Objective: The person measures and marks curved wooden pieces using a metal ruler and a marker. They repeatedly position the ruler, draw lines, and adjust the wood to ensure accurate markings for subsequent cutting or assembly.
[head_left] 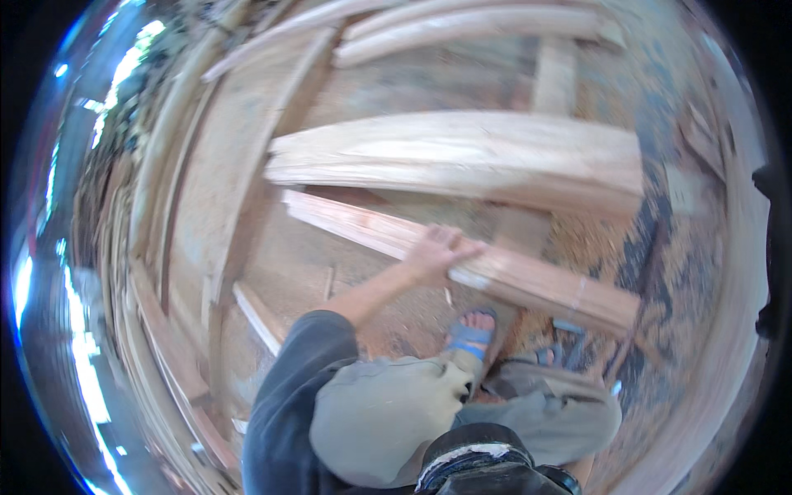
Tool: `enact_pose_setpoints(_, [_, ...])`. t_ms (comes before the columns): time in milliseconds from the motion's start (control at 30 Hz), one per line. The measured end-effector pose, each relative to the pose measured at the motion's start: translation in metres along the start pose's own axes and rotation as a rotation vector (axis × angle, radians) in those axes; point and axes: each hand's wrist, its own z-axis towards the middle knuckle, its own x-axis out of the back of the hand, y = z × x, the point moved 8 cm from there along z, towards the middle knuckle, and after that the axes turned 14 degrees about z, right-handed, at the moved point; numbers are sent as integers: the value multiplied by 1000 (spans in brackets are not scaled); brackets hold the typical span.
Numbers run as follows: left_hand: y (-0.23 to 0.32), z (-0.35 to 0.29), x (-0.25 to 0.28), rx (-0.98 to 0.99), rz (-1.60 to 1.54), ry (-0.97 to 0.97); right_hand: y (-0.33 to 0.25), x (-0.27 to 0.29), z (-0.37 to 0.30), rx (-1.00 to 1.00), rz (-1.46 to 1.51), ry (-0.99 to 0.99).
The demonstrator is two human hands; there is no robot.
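Left hand (437, 252) lay palm down on the long reddish-brown wooden plank (462, 256), fingers spread flat across its upper face and gripping nothing; its bare forearm reached up from a dark sleeve at the lower middle of the view. No right hand showed anywhere in the picture, so its state could not be told. That plank ran slantwise from the upper left down to the lower right, resting on the sawdust-covered floor (396, 309) just ahead of the person's feet. Beyond it, and lying almost level across the middle of the view, sat a thick pale squared timber beam (462, 157), near the plank but apart from it. A foot in a blue-strapped sandal (472, 334) stood just beside the plank's near edge, below the hand, with grey-green trousers above it. Further pale boards (462, 25) lay stacked along the top of the view, and more long timbers (165, 346) curved down the left side. A short thin offcut (260, 318) lay on the floor to the left of the forearm. No packages, labels or signs could be made out.
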Motion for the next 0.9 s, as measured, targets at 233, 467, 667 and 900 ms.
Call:
enact_pose_setpoints(233, [10,-10,28,57,-117,140,-29,62,35,234,-67,81])
enact_pose_setpoints(467, [13,4,78,204,-306,437,-169,145,-43,539,-229,168])
enact_pose_setpoints(667, [30,58,216,37,-290,754,-318,175,-115,949,-524,230])
enact_pose_setpoints(900, [18,90,248,-35,34,501,-471,66,-212,1716,-465,31])
